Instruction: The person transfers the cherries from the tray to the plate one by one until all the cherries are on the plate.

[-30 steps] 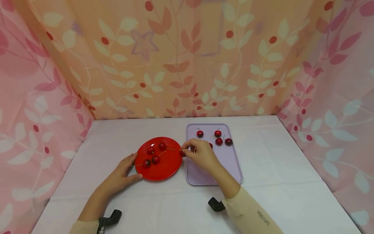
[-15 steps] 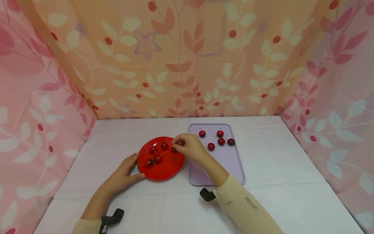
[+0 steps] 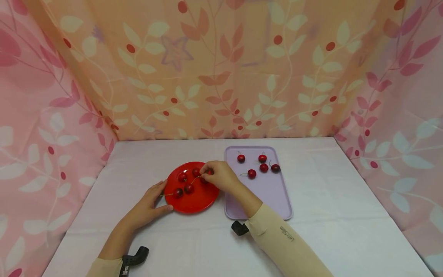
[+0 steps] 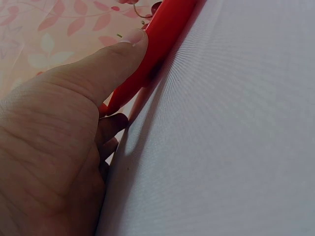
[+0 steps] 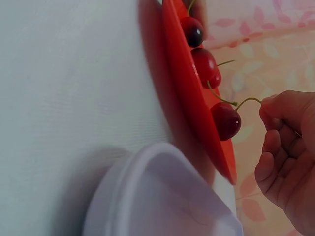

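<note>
In the head view my right hand [image 3: 221,177] is over the right side of the red plate [image 3: 194,206]. Thumb and forefinger pinch the stem of a dark red cherry [image 5: 226,122], which is low against the plate in the right wrist view. Several other cherries [image 3: 189,188] lie on the plate with their stems. My left hand [image 3: 147,206] rests at the plate's left edge, thumb [image 4: 115,64] straight against the rim. Its other fingers reach along the far side of that edge, partly hidden in the left wrist view.
Right of the plate lies a lilac rectangular tray [image 3: 256,200] with a raised rim, holding several cherries [image 3: 263,167] in its far half. White cloth [image 3: 328,192] covers the table. Patterned curtains [image 3: 221,69] stand at the back and both sides.
My right hand has moved left from the tray's edge to over the plate, bringing the cherry by its stem and lowering it. The left hand stays at the plate's edge.
</note>
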The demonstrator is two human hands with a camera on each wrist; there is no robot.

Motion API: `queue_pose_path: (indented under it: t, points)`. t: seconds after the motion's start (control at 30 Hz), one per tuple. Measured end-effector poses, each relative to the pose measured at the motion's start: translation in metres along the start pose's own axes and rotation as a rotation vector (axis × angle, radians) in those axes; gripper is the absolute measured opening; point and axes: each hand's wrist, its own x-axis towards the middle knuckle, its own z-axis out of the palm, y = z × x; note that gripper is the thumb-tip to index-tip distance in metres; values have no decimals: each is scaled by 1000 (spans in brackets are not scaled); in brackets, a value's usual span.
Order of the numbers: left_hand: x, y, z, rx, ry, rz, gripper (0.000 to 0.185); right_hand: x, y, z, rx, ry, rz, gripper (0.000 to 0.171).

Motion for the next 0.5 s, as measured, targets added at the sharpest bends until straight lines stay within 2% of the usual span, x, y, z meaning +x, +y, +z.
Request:
queue_pose_path:
  t: [0.5]
  points:
    - [0,4,0,5,-1,-9,100,-4,4,2,-25,-51,1,5]
